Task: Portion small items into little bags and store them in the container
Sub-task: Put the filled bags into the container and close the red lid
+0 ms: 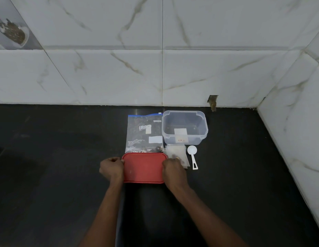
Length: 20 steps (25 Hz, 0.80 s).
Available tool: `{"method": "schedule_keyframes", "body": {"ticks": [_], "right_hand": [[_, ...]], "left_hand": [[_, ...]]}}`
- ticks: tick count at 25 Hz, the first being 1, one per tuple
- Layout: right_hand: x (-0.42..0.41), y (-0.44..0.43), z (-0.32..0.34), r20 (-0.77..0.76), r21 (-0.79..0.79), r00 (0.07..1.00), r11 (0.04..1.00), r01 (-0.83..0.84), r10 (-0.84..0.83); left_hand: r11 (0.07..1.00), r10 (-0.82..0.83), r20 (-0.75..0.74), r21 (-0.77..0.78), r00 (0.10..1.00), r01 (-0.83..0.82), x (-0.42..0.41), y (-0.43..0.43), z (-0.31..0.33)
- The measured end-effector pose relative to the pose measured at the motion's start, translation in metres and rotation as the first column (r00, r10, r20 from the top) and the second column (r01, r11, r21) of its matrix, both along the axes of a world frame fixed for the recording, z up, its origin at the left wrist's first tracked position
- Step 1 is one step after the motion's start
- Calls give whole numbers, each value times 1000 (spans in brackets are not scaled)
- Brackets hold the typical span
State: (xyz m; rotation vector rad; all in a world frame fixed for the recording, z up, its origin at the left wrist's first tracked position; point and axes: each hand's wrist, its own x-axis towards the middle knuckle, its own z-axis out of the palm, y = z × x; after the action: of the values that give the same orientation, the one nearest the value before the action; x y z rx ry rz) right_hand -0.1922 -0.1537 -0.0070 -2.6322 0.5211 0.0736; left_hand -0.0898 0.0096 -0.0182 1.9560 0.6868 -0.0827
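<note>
Black counter (66,175) used as work surface, all items grouped near tiled wall (101,77). Clear container (206,125) set uncovered at back right, seemingly readied for filled bags. Red lid (143,168) gripped at short edges by left hand (111,168) and right hand (174,171), fingers curled round rim, probably for level carrying. Zip bag (144,132) of dark small items laid flat behind lid. Little bags (174,151) stacked beside white scoop (192,154), placed within easy reach.
</note>
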Motion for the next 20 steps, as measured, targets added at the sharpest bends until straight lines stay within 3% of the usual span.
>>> {"method": "schedule_keyframes", "body": {"ticks": [2,4,6,14,17,20], "right_hand": [[-8,-5,-1,93,27,995,999,32,-34],[-17,-20,-4,233,28,957,984,174,-176],[-23,-37,-10,255,62,908,943,327,-331],[-10,-51,-22,35,153,846,840,521,-532],[-7,-56,-25,-22,316,797,752,578,-604],[-11,-65,-24,-79,559,750,594,579,-657]], "left_hand": [[1000,10,7,-3,1000,-10,3,-3,1],[999,34,0,34,999,-34,6,-4,3],[993,53,-24,102,998,-50,8,-3,5],[971,-14,2,237,1000,13,7,-9,2],[962,-54,28,269,998,44,7,-10,2],[948,-101,65,309,993,77,8,-8,-4]]}}
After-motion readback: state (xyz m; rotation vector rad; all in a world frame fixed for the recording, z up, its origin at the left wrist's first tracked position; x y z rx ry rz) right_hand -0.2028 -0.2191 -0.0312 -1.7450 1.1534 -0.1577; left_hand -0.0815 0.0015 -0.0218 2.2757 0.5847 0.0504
